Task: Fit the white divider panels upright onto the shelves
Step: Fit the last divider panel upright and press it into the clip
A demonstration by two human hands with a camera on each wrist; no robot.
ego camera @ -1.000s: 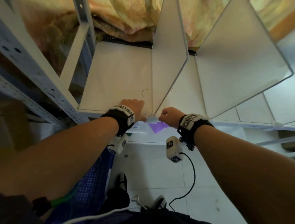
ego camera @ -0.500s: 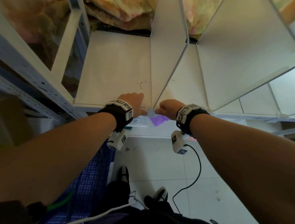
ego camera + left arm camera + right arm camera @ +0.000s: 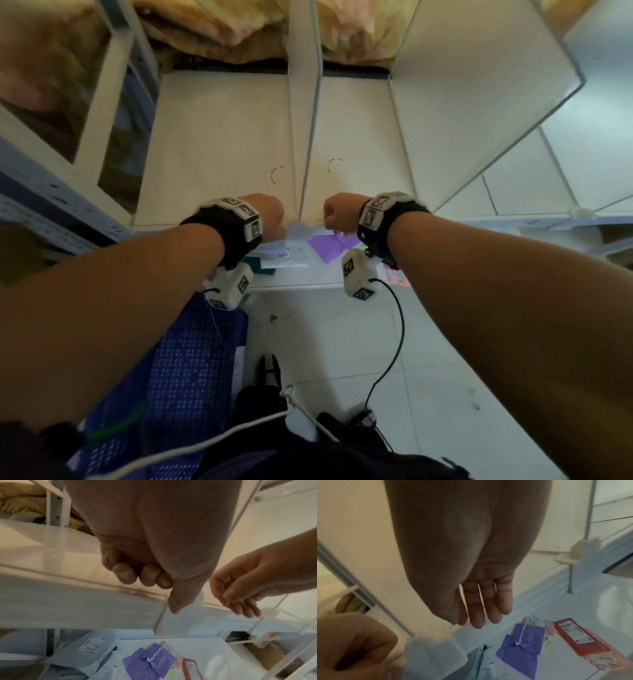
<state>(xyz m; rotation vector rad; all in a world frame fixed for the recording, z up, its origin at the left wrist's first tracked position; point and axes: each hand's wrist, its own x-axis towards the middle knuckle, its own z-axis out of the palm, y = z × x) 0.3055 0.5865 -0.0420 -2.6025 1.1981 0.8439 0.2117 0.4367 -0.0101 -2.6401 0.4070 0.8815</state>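
Divider panel [image 3: 301, 137] stands up on the shelf [image 3: 219, 137], right between the two hands, and its long side runs straight away from them. Left hand [image 3: 270, 216] is closer: its thumb [image 3: 181, 599] presses the white clip [image 3: 176, 622] at the panel's near bottom corner, other fingers curled and holding nothing. Right hand [image 3: 339, 212] hangs just beside the clip, fingers loose and holding nothing. I think the clip needs one more push down.

Left hand [image 3: 269, 217] and right hand [image 3: 339, 212] sit at the shelf [image 3: 219, 144] front edge, either side of the upright middle divider panel [image 3: 305, 113]; another panel [image 3: 479, 102] stands further right.
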